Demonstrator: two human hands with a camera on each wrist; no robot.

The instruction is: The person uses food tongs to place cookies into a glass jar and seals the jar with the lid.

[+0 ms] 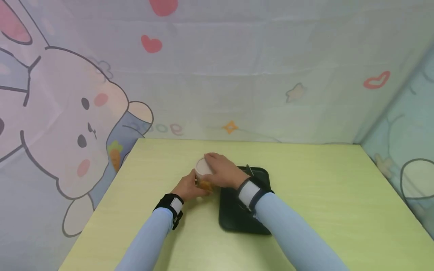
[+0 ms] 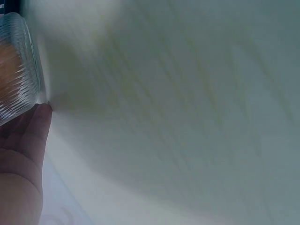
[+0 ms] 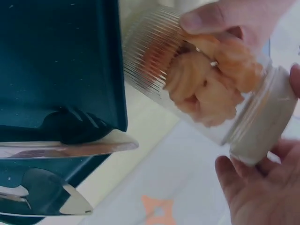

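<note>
A clear jar (image 3: pixel 206 93) with a ribbed glass lower part and a whitish lid (image 3: pixel 262 122) holds several orange-brown, swirled pastry pieces (image 3: pixel 201 84). My left hand (image 1: pixel 190 187) grips the jar's body from the left; its thumb lies along the glass in the right wrist view. The right hand (image 1: pixel 223 171) holds the lid from above, fingers around its rim. In the left wrist view the ribbed jar base (image 2: pixel 18 70) shows at the left edge, with fingers (image 2: pixel 35 136) against it. The lid sits on the jar; whether it is loose I cannot tell.
A dark green tray (image 1: pixel 237 220) lies right of the jar, partly hidden by my right forearm. Metal tongs (image 3: pixel 70 150) rest on it, their ends sticking out past the rim. The yellow-green table (image 1: pixel 322 195) meets a printed cloth backdrop (image 1: pixel 257 94) at its far edge.
</note>
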